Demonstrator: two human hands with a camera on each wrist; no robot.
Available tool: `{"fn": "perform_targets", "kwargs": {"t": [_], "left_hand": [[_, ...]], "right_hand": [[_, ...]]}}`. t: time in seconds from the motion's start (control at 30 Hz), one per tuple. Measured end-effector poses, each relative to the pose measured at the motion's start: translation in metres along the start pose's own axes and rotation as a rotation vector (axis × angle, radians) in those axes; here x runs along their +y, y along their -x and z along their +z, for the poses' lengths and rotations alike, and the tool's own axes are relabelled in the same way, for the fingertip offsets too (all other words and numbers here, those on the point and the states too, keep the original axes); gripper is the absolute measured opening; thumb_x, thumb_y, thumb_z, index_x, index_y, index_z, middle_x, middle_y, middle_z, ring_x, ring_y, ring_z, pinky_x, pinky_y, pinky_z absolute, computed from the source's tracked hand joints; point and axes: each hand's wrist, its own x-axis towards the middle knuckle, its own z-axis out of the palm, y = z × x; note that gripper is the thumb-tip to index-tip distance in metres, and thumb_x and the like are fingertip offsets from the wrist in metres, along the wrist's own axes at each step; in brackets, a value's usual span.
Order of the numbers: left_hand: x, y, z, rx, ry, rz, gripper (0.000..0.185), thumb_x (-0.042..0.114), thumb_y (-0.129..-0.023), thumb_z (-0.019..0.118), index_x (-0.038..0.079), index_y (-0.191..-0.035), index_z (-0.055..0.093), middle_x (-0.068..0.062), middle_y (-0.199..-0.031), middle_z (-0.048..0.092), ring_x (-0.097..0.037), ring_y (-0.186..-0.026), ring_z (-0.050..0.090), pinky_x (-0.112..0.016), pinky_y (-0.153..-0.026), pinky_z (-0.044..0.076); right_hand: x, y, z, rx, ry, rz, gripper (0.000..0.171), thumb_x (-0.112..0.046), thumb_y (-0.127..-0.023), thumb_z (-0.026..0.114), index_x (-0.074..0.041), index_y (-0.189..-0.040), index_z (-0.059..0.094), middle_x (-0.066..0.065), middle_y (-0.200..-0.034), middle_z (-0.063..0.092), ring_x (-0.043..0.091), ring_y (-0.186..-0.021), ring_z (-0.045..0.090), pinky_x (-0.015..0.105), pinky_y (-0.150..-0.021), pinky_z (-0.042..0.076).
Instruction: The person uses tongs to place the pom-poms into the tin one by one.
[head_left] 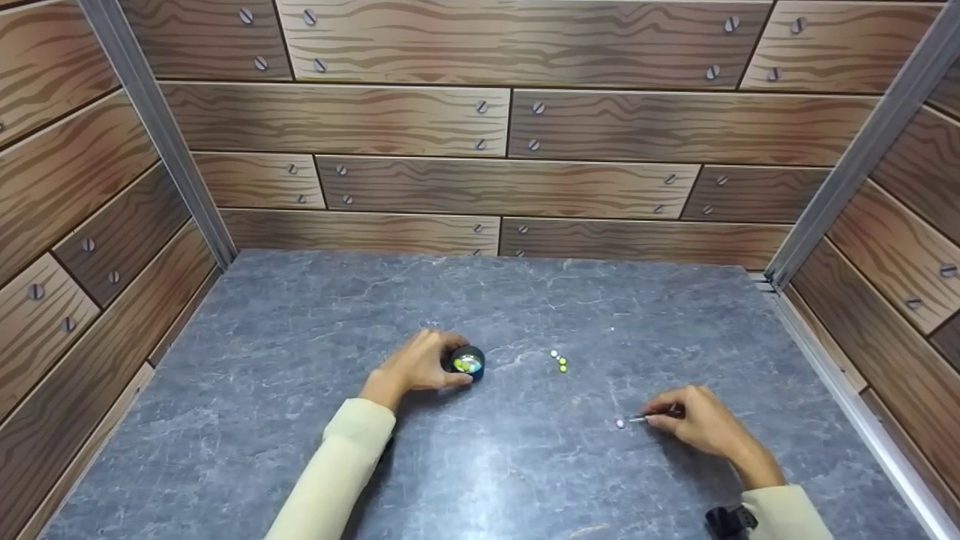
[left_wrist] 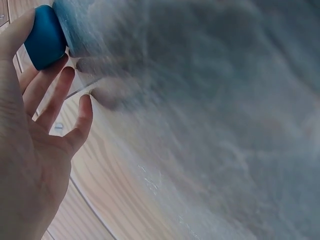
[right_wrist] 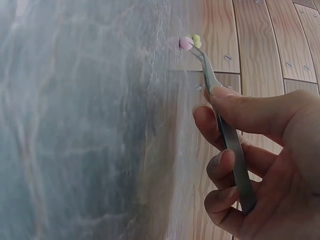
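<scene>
A small round container [head_left: 468, 373], blue in the left wrist view, stands on the table with colourful contents showing in its top. My left hand [head_left: 420, 364] grips it from the left side, thumb and fingers around its wall. In my right hand [head_left: 701, 421] is a pair of metal tweezers [right_wrist: 227, 135], pinched between thumb and fingers. A pink bead [right_wrist: 185, 43] is at the tweezers' tips, close to the tabletop; whether it is clamped I cannot tell. Yellow-green beads [head_left: 562, 361] and a white bead [head_left: 554, 353] lie grouped between the two hands.
The grey marbled tabletop [head_left: 337, 300] runs back to a wood-patterned wall [head_left: 420, 120]. Similar panels close off the left and right sides, with metal posts [head_left: 847, 142] at the back corners. A black device [head_left: 729, 520] sits on the right wrist.
</scene>
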Motion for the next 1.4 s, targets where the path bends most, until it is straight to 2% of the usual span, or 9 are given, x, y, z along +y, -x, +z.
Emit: {"fn": "perform_targets", "kwargs": {"t": [0.2, 0.47, 0.6, 0.73, 0.83, 1.0, 1.17, 1.4], "left_hand": [[-0.002, 0.000, 0.000, -0.005, 0.044, -0.020, 0.057, 0.037, -0.081, 0.086, 0.006, -0.126, 0.070, -0.008, -0.117, 0.078, -0.020, -0.109, 0.072, -0.038, -0.100, 0.057], [-0.001, 0.001, 0.000, -0.012, 0.045, -0.021, 0.058, 0.036, -0.081, 0.085, 0.004, -0.128, 0.069, -0.010, -0.119, 0.077, -0.023, -0.112, 0.071, -0.040, -0.102, 0.056], [-0.003, 0.003, 0.008, 0.043, 0.062, 0.000, 0.060, 0.037, -0.080, 0.086, 0.004, -0.127, 0.069, -0.012, -0.119, 0.076, -0.027, -0.112, 0.070, -0.045, -0.103, 0.055], [-0.007, 0.009, 0.019, 0.096, 0.108, -0.028, 0.062, 0.042, -0.079, 0.086, 0.008, -0.128, 0.071, -0.011, -0.123, 0.075, -0.030, -0.117, 0.067, -0.049, -0.106, 0.051], [-0.007, 0.010, 0.018, 0.105, 0.120, -0.037, 0.061, 0.043, -0.078, 0.087, 0.009, -0.126, 0.072, -0.010, -0.122, 0.075, -0.030, -0.117, 0.066, -0.050, -0.106, 0.051], [-0.006, 0.007, 0.013, 0.078, 0.104, -0.010, 0.060, 0.041, -0.078, 0.087, 0.009, -0.127, 0.073, -0.011, -0.121, 0.076, -0.031, -0.117, 0.067, -0.049, -0.106, 0.052], [-0.006, 0.008, 0.012, 0.068, 0.093, -0.022, 0.062, 0.042, -0.077, 0.087, 0.009, -0.128, 0.072, -0.012, -0.123, 0.075, -0.032, -0.119, 0.067, -0.049, -0.108, 0.051], [-0.007, 0.008, 0.012, 0.067, 0.093, -0.018, 0.061, 0.041, -0.077, 0.087, 0.009, -0.127, 0.072, -0.012, -0.124, 0.075, -0.031, -0.119, 0.068, -0.048, -0.108, 0.052]], "right_hand": [[-0.002, -0.004, 0.001, -0.015, 0.006, 0.006, 0.008, -0.011, -0.088, 0.078, -0.014, -0.095, 0.082, 0.001, -0.091, 0.080, -0.004, -0.081, 0.063, 0.023, -0.072, 0.055], [-0.009, -0.008, 0.002, -0.005, 0.020, 0.004, 0.008, -0.012, -0.088, 0.078, -0.015, -0.095, 0.082, 0.000, -0.091, 0.080, -0.005, -0.078, 0.059, 0.024, -0.069, 0.052], [-0.012, -0.010, 0.002, -0.002, 0.013, -0.006, 0.009, -0.011, -0.088, 0.078, -0.013, -0.095, 0.082, 0.001, -0.091, 0.080, -0.004, -0.077, 0.059, 0.023, -0.068, 0.051], [-0.018, -0.015, 0.002, 0.002, 0.000, -0.026, 0.009, -0.010, -0.088, 0.078, -0.011, -0.095, 0.082, 0.002, -0.089, 0.080, -0.003, -0.075, 0.058, 0.021, -0.066, 0.050], [-0.024, -0.021, 0.001, 0.004, -0.021, -0.034, 0.009, -0.009, -0.088, 0.078, -0.010, -0.096, 0.082, 0.005, -0.090, 0.080, -0.003, -0.074, 0.058, 0.021, -0.065, 0.050], [-0.033, -0.032, 0.005, 0.016, -0.025, -0.058, 0.011, -0.006, -0.088, 0.077, -0.010, -0.097, 0.082, 0.006, -0.093, 0.081, -0.001, -0.076, 0.061, 0.022, -0.066, 0.053], [-0.046, -0.046, 0.013, 0.026, -0.013, -0.078, 0.009, -0.009, -0.089, 0.077, -0.012, -0.096, 0.083, 0.004, -0.092, 0.080, 0.001, -0.077, 0.062, 0.023, -0.068, 0.053], [-0.063, -0.069, 0.023, 0.047, -0.057, -0.087, 0.011, -0.007, -0.088, 0.077, -0.008, -0.097, 0.082, 0.008, -0.094, 0.081, 0.004, -0.076, 0.064, 0.020, -0.068, 0.054]]}}
